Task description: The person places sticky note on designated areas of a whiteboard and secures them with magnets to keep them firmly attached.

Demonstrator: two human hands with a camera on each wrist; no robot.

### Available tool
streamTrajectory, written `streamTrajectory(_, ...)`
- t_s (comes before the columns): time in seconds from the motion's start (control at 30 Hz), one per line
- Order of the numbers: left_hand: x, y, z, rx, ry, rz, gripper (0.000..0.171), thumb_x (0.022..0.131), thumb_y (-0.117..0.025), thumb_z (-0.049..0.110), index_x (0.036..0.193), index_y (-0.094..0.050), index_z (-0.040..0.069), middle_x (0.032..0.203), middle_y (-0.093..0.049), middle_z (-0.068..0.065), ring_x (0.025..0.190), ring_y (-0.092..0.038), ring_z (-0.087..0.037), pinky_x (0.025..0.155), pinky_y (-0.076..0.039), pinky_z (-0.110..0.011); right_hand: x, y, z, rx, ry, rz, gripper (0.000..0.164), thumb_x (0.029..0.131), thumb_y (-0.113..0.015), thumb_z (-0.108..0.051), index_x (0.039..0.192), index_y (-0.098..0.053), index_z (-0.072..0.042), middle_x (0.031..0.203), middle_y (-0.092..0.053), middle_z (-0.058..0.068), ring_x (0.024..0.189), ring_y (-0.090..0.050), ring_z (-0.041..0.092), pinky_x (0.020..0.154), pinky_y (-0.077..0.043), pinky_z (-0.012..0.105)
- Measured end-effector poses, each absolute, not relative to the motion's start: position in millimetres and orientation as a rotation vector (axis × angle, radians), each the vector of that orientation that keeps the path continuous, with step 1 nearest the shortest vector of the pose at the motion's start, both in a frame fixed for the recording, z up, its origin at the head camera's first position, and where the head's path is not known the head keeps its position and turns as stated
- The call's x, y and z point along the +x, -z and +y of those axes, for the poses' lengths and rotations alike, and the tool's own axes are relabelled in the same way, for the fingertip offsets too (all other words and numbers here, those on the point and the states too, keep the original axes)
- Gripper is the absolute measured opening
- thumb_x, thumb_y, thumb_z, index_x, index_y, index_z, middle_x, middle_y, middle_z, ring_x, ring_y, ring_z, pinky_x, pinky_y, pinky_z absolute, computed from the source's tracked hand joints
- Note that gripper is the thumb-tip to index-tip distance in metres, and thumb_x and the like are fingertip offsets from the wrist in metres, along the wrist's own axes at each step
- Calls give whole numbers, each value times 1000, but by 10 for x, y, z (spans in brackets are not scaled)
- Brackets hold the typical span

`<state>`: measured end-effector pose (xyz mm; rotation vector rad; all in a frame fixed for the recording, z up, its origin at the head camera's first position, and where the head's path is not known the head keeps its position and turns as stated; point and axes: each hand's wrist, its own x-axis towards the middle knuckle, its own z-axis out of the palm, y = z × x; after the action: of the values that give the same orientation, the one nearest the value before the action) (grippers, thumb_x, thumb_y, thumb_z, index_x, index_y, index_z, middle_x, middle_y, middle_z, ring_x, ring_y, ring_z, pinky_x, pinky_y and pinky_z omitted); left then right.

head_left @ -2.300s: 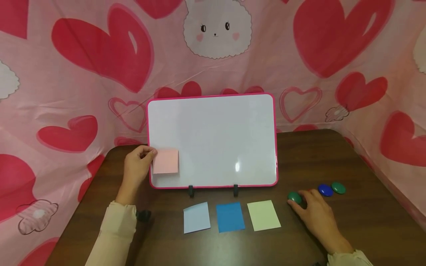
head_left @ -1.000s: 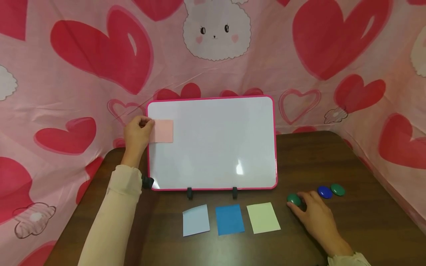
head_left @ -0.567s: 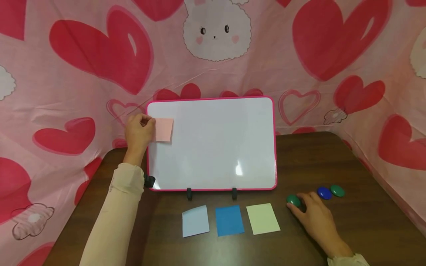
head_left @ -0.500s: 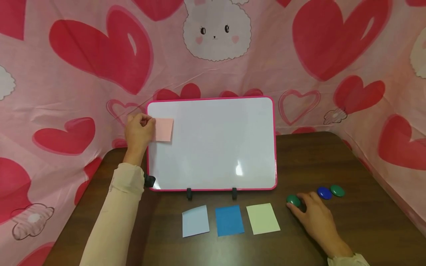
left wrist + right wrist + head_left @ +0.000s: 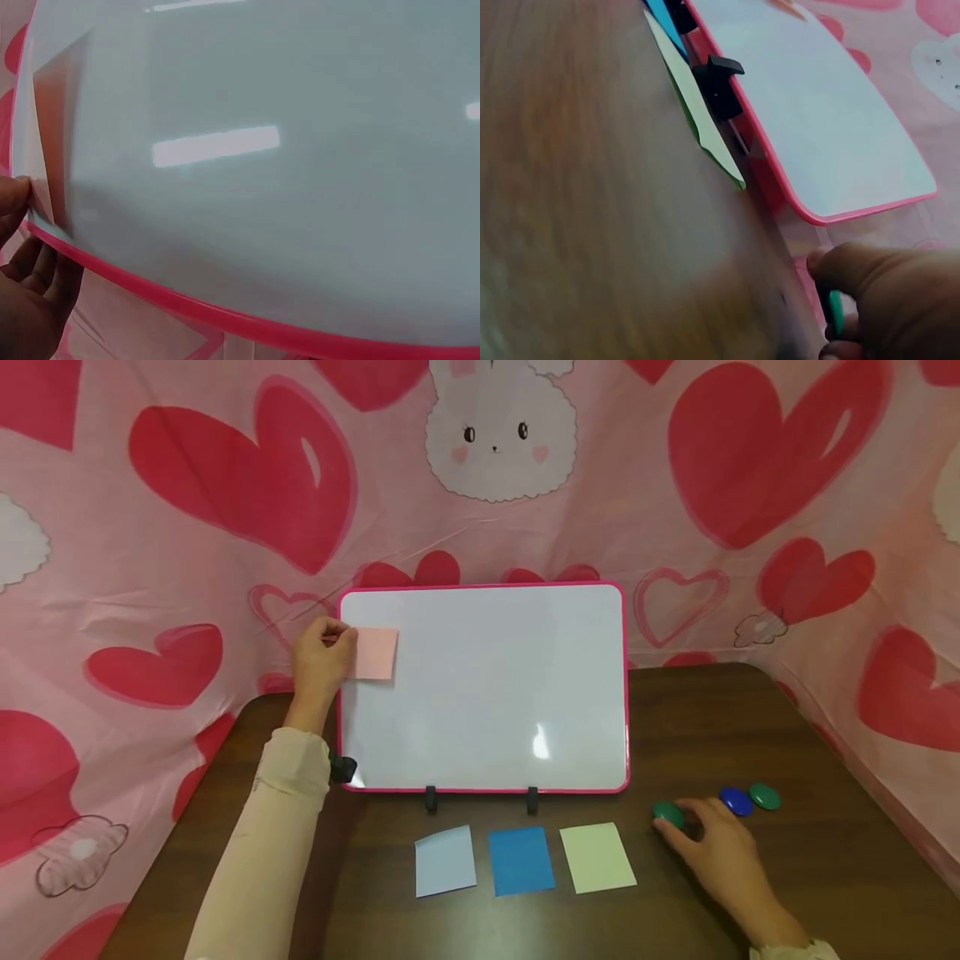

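At the upper left of a pink-framed whiteboard (image 5: 487,693), my left hand (image 5: 318,664) pinches the left edge of a pink sticky note (image 5: 377,653). The left wrist view shows the far side of that note (image 5: 52,142) standing a little off the board, with my thumb on its near edge. On the table to the right, my right hand (image 5: 723,856) holds a round green magnet (image 5: 667,814) between thumb and fingers. Only a sliver of the green magnet (image 5: 835,311) shows in the right wrist view.
A pale blue note (image 5: 445,862), a blue note (image 5: 521,862) and a pale green note (image 5: 597,858) lie in a row before the board. Black feet (image 5: 532,800) hold it up. A blue magnet (image 5: 737,802) and another green magnet (image 5: 765,797) lie beyond my right hand.
My left hand has carried the pink note from the board's lower left up to its upper left, then stays about there. The right hand keeps its hold on the green magnet.
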<state>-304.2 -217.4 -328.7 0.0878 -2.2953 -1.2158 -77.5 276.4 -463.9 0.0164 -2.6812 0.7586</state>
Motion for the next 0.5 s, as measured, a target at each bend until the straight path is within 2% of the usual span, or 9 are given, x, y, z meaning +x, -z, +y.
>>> streamTrajectory(0.13,-3044,3294,-2177,78,1221,-2278,25,97,-64,24,103,-66,0,98,-64,-15,90,-56,-22,74,-46,-25,-770,4551,2736,-1,-800,-2683,39,85,-83,-28,106,-70,2,86,-56,2,74,-51,17,61,-44,31)
streamTrajectory(0.3,-3047,3319,-2176,76,1214,-2239,21,96,-64,20,101,-67,0,96,-64,-16,89,-56,-22,74,-44,-24,-789,4385,2620,21,-827,-2642,40,85,-83,-30,110,-70,-1,83,-54,0,74,-49,17,60,-41,30)
streamTrajectory(0.5,-3045,3332,-2160,83,1224,-2229,20,96,-63,20,102,-66,1,96,-64,-15,89,-55,-23,75,-43,-25,-863,4174,2411,127,-844,-2536,36,80,-88,-21,107,-71,-4,78,-48,-3,68,-46,12,53,-40,26)
